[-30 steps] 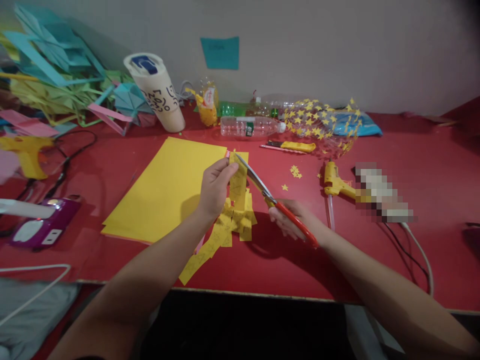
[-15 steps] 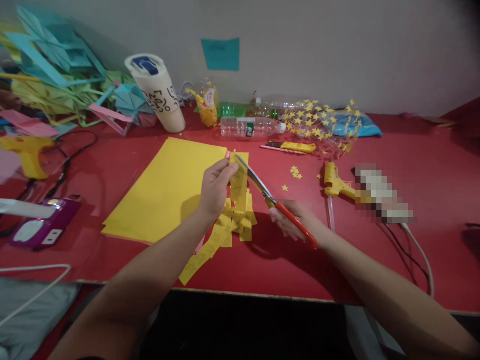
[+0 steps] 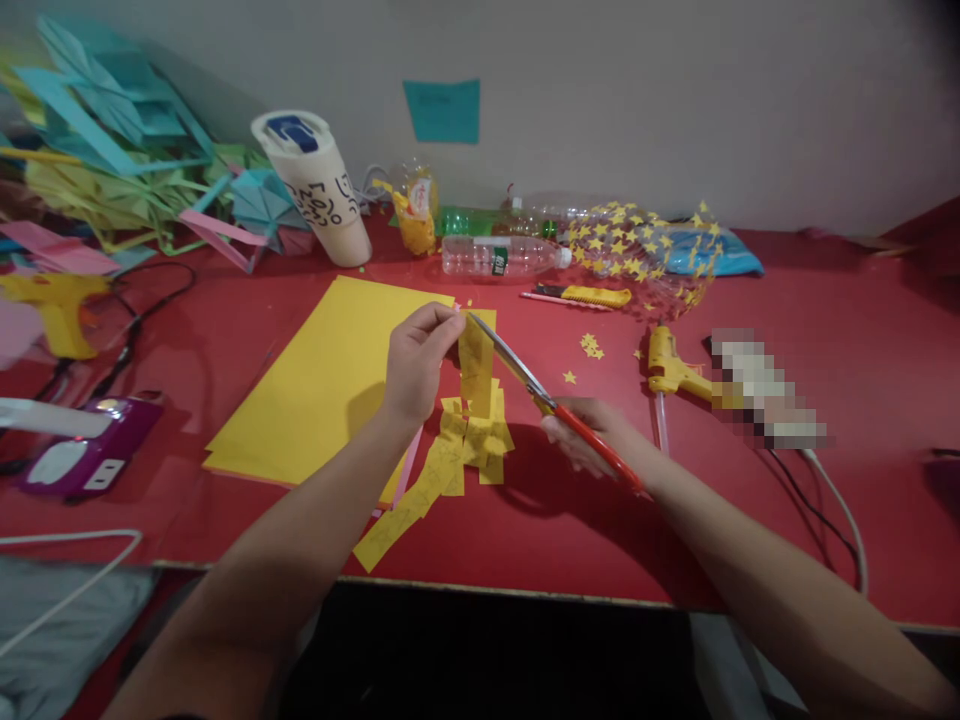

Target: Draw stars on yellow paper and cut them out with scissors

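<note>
My left hand [image 3: 416, 360] is closed in a pinch at the upper left corner of a yellow paper strip [image 3: 476, 372] with pencil marks on it. In my right hand [image 3: 585, 440] is a pair of scissors [image 3: 517, 368] with red handles. Their blades reach up and left to the strip's top edge, close to my left fingertips. The blades look nearly closed. Below the strip lie more marked yellow paper strips [image 3: 442, 470], overlapping on the table. A stack of yellow paper sheets [image 3: 322, 370] lies under and left of my left forearm.
Small paper stars [image 3: 591, 346] and a box cutter [image 3: 596, 295] lie beyond my right hand. A yellow glue gun [image 3: 675, 370] rests at the right; another glue gun [image 3: 64, 305] is at the left. A tumbler [image 3: 319, 190] and plastic bottles [image 3: 495, 257] stand or lie along the wall.
My left hand has shifted slightly left, showing more of the strip. The scissors and right hand have moved only a little.
</note>
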`<action>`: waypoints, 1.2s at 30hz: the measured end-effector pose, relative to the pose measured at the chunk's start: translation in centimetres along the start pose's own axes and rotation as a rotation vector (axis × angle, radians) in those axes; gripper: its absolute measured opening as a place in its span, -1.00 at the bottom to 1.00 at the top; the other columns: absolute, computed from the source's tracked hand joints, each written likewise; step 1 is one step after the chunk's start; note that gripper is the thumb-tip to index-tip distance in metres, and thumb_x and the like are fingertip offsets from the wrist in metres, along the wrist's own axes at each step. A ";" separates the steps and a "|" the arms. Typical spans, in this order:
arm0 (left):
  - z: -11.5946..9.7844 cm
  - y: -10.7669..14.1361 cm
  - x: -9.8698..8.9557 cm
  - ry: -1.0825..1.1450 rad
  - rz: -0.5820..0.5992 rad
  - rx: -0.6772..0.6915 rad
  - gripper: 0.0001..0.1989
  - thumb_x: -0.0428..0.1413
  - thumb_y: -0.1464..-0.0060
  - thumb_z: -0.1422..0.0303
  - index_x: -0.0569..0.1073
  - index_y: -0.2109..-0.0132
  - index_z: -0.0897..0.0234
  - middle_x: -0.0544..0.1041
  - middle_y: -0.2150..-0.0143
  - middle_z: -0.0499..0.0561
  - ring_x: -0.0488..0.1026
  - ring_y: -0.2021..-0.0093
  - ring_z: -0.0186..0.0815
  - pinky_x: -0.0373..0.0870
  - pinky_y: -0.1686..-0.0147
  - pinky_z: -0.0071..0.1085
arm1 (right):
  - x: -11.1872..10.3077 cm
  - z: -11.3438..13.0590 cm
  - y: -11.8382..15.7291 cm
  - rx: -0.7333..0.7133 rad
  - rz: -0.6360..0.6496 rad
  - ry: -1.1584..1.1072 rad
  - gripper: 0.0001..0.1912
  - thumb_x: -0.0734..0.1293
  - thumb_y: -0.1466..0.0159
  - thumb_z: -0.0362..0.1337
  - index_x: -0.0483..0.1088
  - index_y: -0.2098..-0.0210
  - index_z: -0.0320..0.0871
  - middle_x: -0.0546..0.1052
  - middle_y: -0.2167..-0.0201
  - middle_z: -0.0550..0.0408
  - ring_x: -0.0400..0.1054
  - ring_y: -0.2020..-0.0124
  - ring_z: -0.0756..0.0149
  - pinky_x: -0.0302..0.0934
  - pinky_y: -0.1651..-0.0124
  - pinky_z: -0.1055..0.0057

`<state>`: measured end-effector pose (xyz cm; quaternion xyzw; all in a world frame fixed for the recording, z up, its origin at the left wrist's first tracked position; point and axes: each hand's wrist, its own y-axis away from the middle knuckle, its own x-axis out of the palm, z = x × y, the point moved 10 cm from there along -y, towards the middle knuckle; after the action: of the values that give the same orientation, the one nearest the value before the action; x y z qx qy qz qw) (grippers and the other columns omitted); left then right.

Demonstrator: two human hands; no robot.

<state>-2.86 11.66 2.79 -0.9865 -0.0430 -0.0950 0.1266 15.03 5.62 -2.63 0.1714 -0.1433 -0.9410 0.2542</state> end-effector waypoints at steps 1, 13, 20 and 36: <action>0.0 0.0 0.0 -0.001 0.002 -0.006 -0.84 0.16 -0.02 0.36 0.42 0.49 0.25 0.36 0.59 -0.13 0.29 0.59 -0.48 0.31 0.57 -0.54 | -0.1 0.0 0.0 -0.004 -0.004 -0.004 -0.47 0.38 -0.11 0.21 0.18 0.53 -0.10 0.16 0.74 0.35 0.06 0.76 0.54 0.00 0.67 0.50; 0.2 0.7 1.3 0.040 0.100 -0.043 -0.84 0.18 -0.04 0.34 0.47 0.47 0.26 0.49 0.61 -0.10 0.40 0.63 -0.46 0.40 0.59 -0.53 | 0.9 -0.8 -0.6 0.014 0.075 -0.060 -0.42 0.34 -0.08 0.30 0.21 0.53 -0.11 0.14 0.79 0.39 0.06 0.79 0.56 0.07 0.65 0.51; 0.1 0.8 1.5 0.008 0.107 -0.039 -0.81 0.20 -0.03 0.30 0.45 0.49 0.25 0.47 0.62 -0.10 0.38 0.64 -0.47 0.39 0.60 -0.52 | 1.1 -1.1 -0.5 -0.010 0.071 -0.030 -0.46 0.31 -0.17 0.26 0.25 0.49 -0.11 0.19 0.79 0.36 0.10 0.79 0.53 0.15 0.61 0.48; 0.4 0.7 1.6 0.024 0.114 -0.054 -0.77 0.24 0.00 0.24 0.43 0.49 0.25 0.47 0.62 -0.10 0.38 0.64 -0.47 0.38 0.61 -0.53 | 1.3 0.1 0.0 -0.049 0.017 -0.040 -0.40 0.29 -0.13 0.33 0.15 0.55 -0.07 0.10 0.81 0.40 0.03 0.80 0.53 0.29 0.52 0.40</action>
<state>-1.19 11.21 2.54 -0.9892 0.0174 -0.1006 0.1055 13.91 4.94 -2.93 0.1451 -0.1265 -0.9452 0.2636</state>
